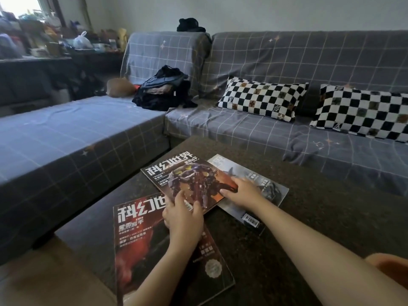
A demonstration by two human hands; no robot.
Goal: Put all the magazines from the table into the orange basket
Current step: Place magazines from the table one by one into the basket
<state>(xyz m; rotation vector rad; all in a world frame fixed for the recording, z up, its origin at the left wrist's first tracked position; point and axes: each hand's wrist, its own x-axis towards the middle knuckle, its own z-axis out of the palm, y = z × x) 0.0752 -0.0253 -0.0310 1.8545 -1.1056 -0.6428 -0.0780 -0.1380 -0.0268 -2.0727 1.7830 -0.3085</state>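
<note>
Three magazines lie overlapping on the dark table (309, 217). The robot-cover magazine (187, 180) is in the middle, on top of the other two. Nearest me is the red-cover magazine (141, 250), and the grey-cover magazine (271, 188) is to the right. My left hand (184, 217) rests on the robot-cover magazine's near corner, fingers spread on the cover. My right hand (240, 191) pinches that magazine's right edge, thumb on the cover and fingers over the grey one. An orange rim, likely the basket (388, 268), shows at the right edge.
A grey checked sofa (242, 129) wraps round the table's far and left sides. On it lie two black-and-white checkered cushions (262, 98) and a pile of dark clothes (163, 91). A cluttered shelf (44, 45) stands at the far left.
</note>
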